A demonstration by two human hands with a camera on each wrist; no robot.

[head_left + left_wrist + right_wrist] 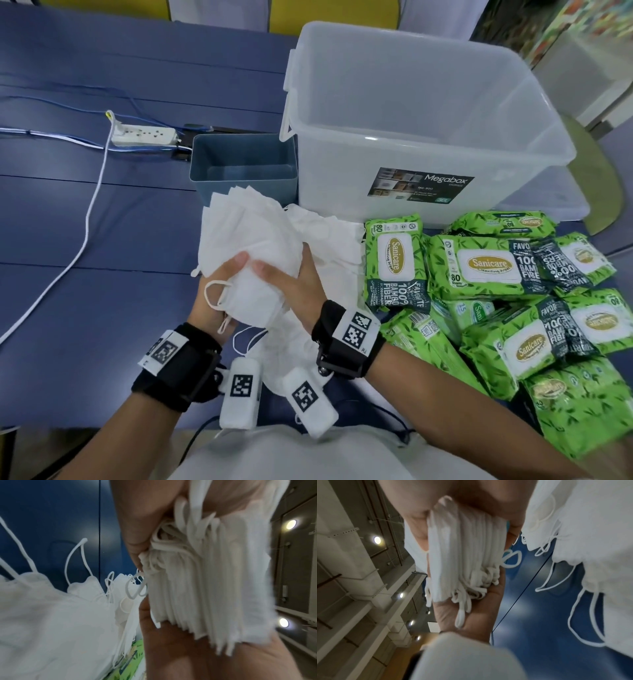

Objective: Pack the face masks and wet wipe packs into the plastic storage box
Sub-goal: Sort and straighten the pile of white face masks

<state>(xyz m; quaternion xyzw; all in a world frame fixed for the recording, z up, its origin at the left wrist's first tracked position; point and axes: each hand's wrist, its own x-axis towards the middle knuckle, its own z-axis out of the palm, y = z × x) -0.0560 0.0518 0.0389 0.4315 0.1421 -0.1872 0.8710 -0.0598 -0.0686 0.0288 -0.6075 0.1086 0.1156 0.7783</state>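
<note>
Right now both hands are wrapped around one thick stack of masks (255, 274), held up above the blue table (102, 240). Left hand (219, 291) cups the stack from the left with its thumb laid across the top; right hand (294, 277) clamps it from the other side, thumb over the top too. Up close, the left wrist view shows the stack's folded edges (205, 588) fanned like pages against the palm, ear loops bunched at one end. More loose masks (329, 240) lie spread on the table underneath and just beyond the hands. Clear plastic storage box (428, 102) sits behind them, open, nothing visible inside. Green wet wipe packs (479, 267) are heaped on the right, in front of the box. Small blue bin (212, 164) stands just left of the box.
</note>
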